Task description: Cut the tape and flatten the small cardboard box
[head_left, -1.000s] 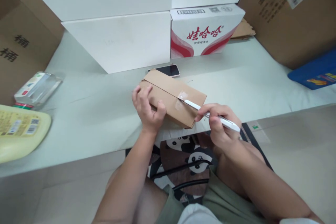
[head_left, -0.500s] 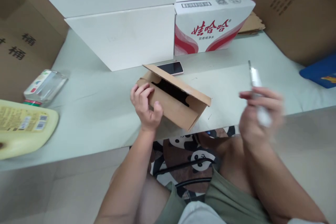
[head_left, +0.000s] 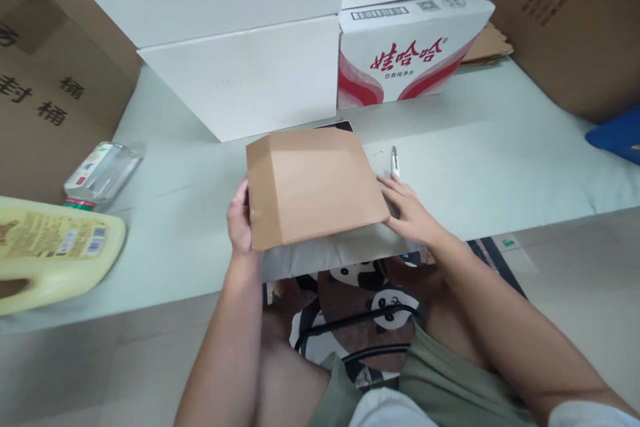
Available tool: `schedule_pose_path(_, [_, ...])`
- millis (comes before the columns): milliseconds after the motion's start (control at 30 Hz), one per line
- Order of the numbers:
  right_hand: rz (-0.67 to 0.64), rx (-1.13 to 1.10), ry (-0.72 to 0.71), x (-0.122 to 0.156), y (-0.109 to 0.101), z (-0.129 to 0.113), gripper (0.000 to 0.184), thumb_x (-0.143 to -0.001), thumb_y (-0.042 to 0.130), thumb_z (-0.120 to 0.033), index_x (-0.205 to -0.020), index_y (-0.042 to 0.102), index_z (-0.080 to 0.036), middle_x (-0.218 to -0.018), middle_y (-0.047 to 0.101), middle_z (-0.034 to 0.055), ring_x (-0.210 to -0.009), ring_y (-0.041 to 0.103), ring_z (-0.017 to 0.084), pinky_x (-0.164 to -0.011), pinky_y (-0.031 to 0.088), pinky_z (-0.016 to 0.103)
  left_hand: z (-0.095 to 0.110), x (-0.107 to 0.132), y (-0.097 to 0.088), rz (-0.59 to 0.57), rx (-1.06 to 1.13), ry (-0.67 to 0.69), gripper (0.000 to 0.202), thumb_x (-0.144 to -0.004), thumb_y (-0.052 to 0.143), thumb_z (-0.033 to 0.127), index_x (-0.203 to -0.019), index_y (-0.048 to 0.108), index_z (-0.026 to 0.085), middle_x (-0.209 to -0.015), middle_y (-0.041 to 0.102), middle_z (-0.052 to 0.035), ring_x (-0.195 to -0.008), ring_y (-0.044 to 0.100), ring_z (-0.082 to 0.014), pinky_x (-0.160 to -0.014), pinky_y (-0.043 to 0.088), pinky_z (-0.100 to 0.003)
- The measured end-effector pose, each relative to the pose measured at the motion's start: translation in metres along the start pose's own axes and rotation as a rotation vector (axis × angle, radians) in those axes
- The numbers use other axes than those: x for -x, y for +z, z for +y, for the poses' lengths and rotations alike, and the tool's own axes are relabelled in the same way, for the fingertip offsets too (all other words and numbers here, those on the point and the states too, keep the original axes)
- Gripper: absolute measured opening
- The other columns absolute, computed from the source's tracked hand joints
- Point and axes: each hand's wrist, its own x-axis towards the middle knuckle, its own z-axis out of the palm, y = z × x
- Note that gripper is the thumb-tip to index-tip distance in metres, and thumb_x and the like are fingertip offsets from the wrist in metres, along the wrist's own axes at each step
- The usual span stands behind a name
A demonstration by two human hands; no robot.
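A brown cardboard box (head_left: 320, 187) is tilted above the near part of the table, a broad plain face turned up toward me. My left hand (head_left: 240, 220) grips its left end, the fingers partly hidden behind the cardboard. At the right edge of the box is my right hand (head_left: 407, 210), its fingers spread and fingertips touching or very close to the cardboard. Just beyond those fingers, a utility knife (head_left: 395, 159) lies on the table, its rear part hidden by the hand. Behind the box, only a strip of a phone (head_left: 345, 125) shows.
White cartons (head_left: 240, 80) and a red-and-white printed carton (head_left: 410, 63) stand along the back of the table (head_left: 525, 167). On the left are a clear bottle (head_left: 105, 173) and a yellow jug (head_left: 60, 253). Large brown cartons (head_left: 565, 33) flank both sides; a blue object (head_left: 617, 140) sits far right.
My right hand has put the utility knife down on the table and moved left to the box. The box has turned, its opening no longer showing, and now covers most of the phone.
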Motion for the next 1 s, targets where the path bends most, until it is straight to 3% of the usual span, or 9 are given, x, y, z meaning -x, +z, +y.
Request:
schedule_pose_path(67, [-0.018, -0.187, -0.114, 0.002, 0.002, -0.006, 0.068, -0.088, 0.060, -0.057, -0.148, 0.053, -0.027, -0.161, 0.048, 0.0128, -0.153, 0.038, 0.039, -0.124, 0.029, 0.066, 0.004, -0.002, -0.007, 0.015, -0.070, 0.026, 0.057, -0.073, 0.071, 0.071, -0.107, 0.072, 0.025, -0.127, 0.069, -0.0112, -0.123, 0.065, -0.0317, -0.093, 0.057, -0.039])
schedule_pose_path(133, [0.014, -0.346, -0.160, 0.003, 0.007, -0.012, 0.076, -0.085, 0.066, -0.061, -0.150, 0.049, -0.026, -0.157, 0.052, 0.0147, -0.147, 0.047, 0.037, -0.121, 0.037, 0.060, 0.007, -0.001, -0.013, 0.027, -0.064, -0.039, 0.053, -0.065, 0.082, 0.058, -0.104, 0.071, 0.024, -0.118, 0.072, -0.0104, -0.112, 0.069, -0.0299, -0.087, 0.059, -0.038])
schedule_pose_path(200, [0.063, -0.456, -0.139, 0.003, 0.013, -0.016, 0.080, -0.082, 0.071, -0.062, -0.149, 0.050, -0.025, -0.148, 0.060, 0.0161, -0.139, 0.056, 0.036, -0.115, 0.046, 0.057, 0.008, 0.001, -0.018, 0.022, -0.002, -0.154, 0.051, -0.066, 0.082, 0.052, -0.107, 0.069, 0.025, -0.104, 0.073, -0.0080, -0.095, 0.072, -0.0272, -0.078, 0.060, -0.038])
schedule_pose_path(267, [0.109, -0.522, -0.098, 0.003, 0.020, -0.018, 0.080, -0.079, 0.075, -0.062, -0.146, 0.052, -0.025, -0.139, 0.066, 0.0157, -0.132, 0.062, 0.035, -0.111, 0.050, 0.055, 0.008, 0.003, -0.021, 0.007, 0.025, -0.206, 0.047, -0.071, 0.078, 0.052, -0.109, 0.066, 0.027, -0.100, 0.073, -0.0065, -0.091, 0.073, -0.0273, -0.075, 0.060, -0.040])
schedule_pose_path(400, [0.191, -0.560, -0.069, 0.005, 0.024, -0.019, 0.081, -0.070, 0.083, -0.060, -0.138, 0.057, -0.023, -0.132, 0.069, 0.0152, -0.125, 0.066, 0.035, -0.105, 0.054, 0.053, 0.006, 0.004, -0.023, -0.081, 0.053, -0.180, 0.046, -0.079, 0.067, 0.060, -0.112, 0.063, 0.030, -0.115, 0.072, -0.0081, -0.110, 0.071, -0.0320, -0.085, 0.061, -0.045])
schedule_pose_path(500, [0.263, -0.522, -0.089, 0.008, 0.021, -0.023, 0.075, -0.070, 0.083, -0.058, -0.131, 0.061, -0.022, -0.129, 0.070, 0.0149, -0.120, 0.068, 0.034, -0.102, 0.055, 0.052, 0.009, 0.004, -0.020, -0.138, 0.093, -0.205, 0.056, -0.073, 0.072, 0.063, -0.117, 0.063, 0.029, -0.123, 0.071, -0.0098, -0.114, 0.070, -0.0335, -0.084, 0.061, -0.044])
schedule_pose_path(700, [0.406, -0.393, -0.030, 0.019, 0.018, -0.032, 0.053, -0.076, 0.079, -0.053, -0.116, 0.070, -0.020, -0.104, 0.078, 0.0101, -0.093, 0.074, 0.029, -0.082, 0.060, 0.043, 0.020, 0.006, -0.005, -0.023, 0.111, -0.212, 0.059, -0.069, 0.079, 0.060, -0.115, 0.066, 0.025, -0.111, 0.076, -0.0100, -0.101, 0.074, -0.0300, -0.076, 0.060, -0.038])
schedule_pose_path(900, [0.457, -0.727, 0.055, 0.022, 0.026, -0.031, 0.045, -0.092, 0.057, -0.062, -0.110, 0.071, -0.024, -0.108, 0.078, 0.0083, -0.103, 0.074, 0.028, -0.092, 0.059, 0.043, 0.024, 0.004, -0.005, 0.104, 0.057, -0.239, 0.038, -0.080, 0.067, 0.048, -0.106, 0.073, 0.021, -0.087, 0.075, -0.0059, -0.078, 0.072, -0.0223, -0.063, 0.057, -0.033])
schedule_pose_path(1000, [0.574, -0.901, 0.106, 0.019, 0.022, -0.031, 0.039, -0.088, 0.062, -0.059, -0.102, 0.072, -0.024, -0.103, 0.079, 0.0077, -0.101, 0.075, 0.028, -0.091, 0.059, 0.044, 0.021, 0.000, -0.009, 0.126, -0.004, -0.214, 0.036, -0.074, 0.072, 0.033, -0.109, 0.073, 0.022, -0.083, 0.073, -0.0037, -0.081, 0.072, -0.0211, -0.069, 0.058, -0.031])
